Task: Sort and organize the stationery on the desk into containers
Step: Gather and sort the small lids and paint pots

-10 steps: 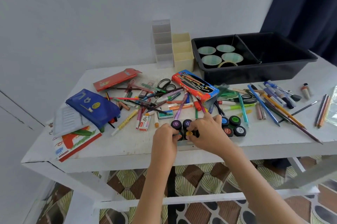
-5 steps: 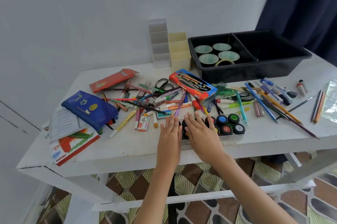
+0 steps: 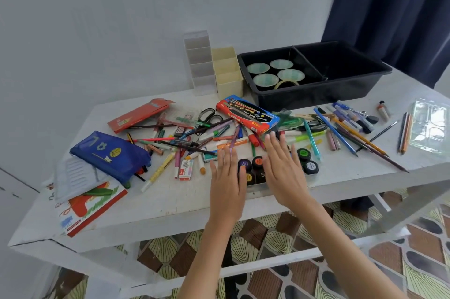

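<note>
paint pots (image 3: 244, 164) partly hidden behind flat left hand (image 3: 227, 178), flat right hand (image 3: 284, 170)

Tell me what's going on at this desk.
A person is sorting stationery on a white desk. Both the left hand and the right hand are flat and open over a cluster of small paint pots near the front edge, and neither grips anything. Pens and markers and scissors lie scattered behind them. The black bin at the back holds only tape rolls, so most of the sorting is not yet done.
</note>
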The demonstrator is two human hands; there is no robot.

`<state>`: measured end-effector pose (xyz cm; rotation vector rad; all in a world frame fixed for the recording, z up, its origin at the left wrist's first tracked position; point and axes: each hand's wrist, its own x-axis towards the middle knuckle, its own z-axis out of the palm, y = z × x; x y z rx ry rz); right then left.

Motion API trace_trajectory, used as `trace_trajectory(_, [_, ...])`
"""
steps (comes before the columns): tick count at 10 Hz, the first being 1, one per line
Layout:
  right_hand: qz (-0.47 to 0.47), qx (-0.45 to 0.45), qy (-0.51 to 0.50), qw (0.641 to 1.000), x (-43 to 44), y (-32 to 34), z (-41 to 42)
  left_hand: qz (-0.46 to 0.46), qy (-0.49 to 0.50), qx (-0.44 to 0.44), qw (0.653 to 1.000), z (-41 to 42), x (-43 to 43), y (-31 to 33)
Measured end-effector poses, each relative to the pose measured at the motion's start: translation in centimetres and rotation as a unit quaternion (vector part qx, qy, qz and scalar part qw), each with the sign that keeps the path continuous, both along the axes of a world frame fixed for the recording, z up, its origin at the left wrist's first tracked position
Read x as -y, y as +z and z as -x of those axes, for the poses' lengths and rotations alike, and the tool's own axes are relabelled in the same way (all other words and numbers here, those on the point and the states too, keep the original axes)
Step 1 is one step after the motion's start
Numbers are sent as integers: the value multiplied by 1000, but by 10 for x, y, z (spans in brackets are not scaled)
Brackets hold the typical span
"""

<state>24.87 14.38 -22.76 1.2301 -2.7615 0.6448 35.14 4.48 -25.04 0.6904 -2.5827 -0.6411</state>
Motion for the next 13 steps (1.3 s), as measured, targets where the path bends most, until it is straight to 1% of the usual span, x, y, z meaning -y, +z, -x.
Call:
trace_trajectory(1, [-83, -35, -31, 995, -5, -5, 9, 26, -32, 46, 998, 14, 3, 8])
trace_trajectory(2, [-133, -57, -35, 989, -5, -15, 10, 85, -38, 88, 992, 20, 4, 6])
trace_trajectory(3, [-141, -54, -44, 988, -2, -19, 11, 97, -36, 98, 990, 19, 4, 4])
trace_trajectory(4, [-149, -56, -43, 986, -2, -20, 13, 99, -35, 127, 986, 19, 4, 6])
trace_trajectory(5, [-152, -53, -27, 987, -2, -17, 13, 101, -41, 142, 984, 20, 5, 6])
trace_trajectory(6, [-152, -47, -17, 987, -3, -12, 13, 81, -49, 196, 976, 23, 8, 13])
trace_trajectory(7, [-68, 35, -5, 997, -7, -4, 13, 56, -40, 189, 980, 31, 8, 28])
trace_trajectory(8, [80, 78, -34, 993, -17, 3, 13, 0, -27, 55, 998, 44, -7, 47])
trace_trajectory(9, [174, 122, -80, 974, -35, 10, 19, -73, -62, -51, 994, 66, -34, 64])
trace_trajectory(10, [245, 136, -109, 954, -61, 18, 34, -129, -101, -94, 982, 96, -62, 70])
trace_trajectory(11, [287, 103, -149, 941, -93, 20, 61, -186, -124, -106, 969, 131, -93, 68])
trace_trajectory(13, [317, 110, -239, 911, -166, 20, 133, -245, -190, -101, 945, 208, -165, 70])
